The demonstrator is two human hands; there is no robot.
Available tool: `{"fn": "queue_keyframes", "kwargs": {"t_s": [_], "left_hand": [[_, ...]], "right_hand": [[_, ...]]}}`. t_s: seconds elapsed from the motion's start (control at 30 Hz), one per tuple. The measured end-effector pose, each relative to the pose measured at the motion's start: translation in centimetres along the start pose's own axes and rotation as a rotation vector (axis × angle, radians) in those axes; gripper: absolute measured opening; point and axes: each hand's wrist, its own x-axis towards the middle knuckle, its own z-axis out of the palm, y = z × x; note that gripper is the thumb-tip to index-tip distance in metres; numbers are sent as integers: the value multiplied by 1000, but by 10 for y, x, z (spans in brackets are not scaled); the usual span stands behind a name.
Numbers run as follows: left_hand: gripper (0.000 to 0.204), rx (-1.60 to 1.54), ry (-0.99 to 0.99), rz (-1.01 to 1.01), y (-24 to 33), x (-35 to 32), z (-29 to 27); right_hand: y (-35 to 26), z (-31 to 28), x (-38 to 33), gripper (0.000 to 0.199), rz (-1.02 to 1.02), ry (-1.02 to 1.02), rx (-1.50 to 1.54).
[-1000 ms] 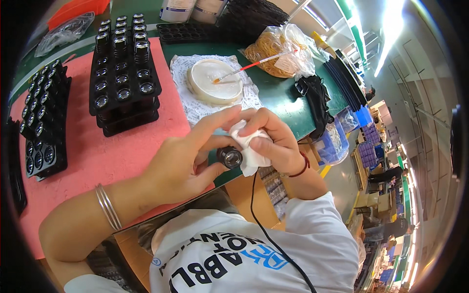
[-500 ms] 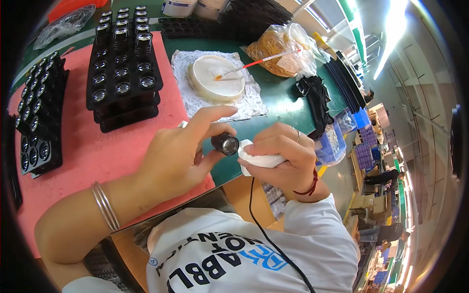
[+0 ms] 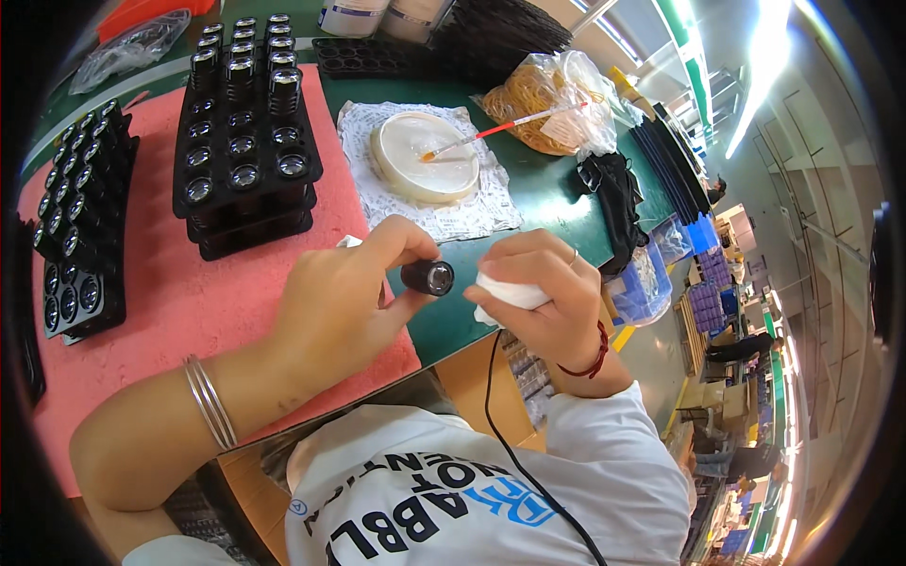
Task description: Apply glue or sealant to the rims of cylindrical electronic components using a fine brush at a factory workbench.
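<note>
Pinched between the thumb and forefinger of my left hand is a short black cylinder with a glass lens at its end. The lens end points right, toward my other hand. My right hand is closed on a crumpled white cloth, a small gap away from the cylinder. Both hands are above the near edge of the table. A bit of white material shows behind my left hand; whether it is held cannot be made out.
On the pink mat stand two black trays, one stacked and one at far left, holding many lens cylinders. A round dish with a brush rests on patterned paper. Behind lies a bag of rubber bands; blue bins stand right.
My right hand and the cloth have drawn away from the cylinder's lens end, opening a gap. My left forefinger has curled down onto the cylinder.
</note>
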Motion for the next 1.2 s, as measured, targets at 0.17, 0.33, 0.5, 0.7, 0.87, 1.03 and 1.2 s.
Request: {"fn": "queue_keyframes", "kwargs": {"t_s": [0.17, 0.33, 0.5, 0.7, 0.87, 1.03, 1.2], "left_hand": [[30, 89, 23, 17, -3, 0, 2], [30, 110, 1, 24, -2, 0, 1], [30, 107, -15, 12, -1, -1, 1], [29, 131, 27, 46, -4, -1, 2], [27, 225, -11, 51, -4, -2, 2], [25, 263, -37, 46, -7, -3, 2], [23, 276, -68, 16, -9, -2, 2]], "right_hand": [[-10, 1, 4, 31, 1, -90, -136], [-7, 5, 5, 31, 17, -17, -78], [-5, 7, 4, 30, 5, -12, -77], [-12, 6, 5, 24, 29, -26, -95], [-11, 4, 3, 22, 56, -109, -102], [-5, 7, 2, 14, 90, -195, -93], [2, 12, 5, 10, 134, -259, -80]]}}
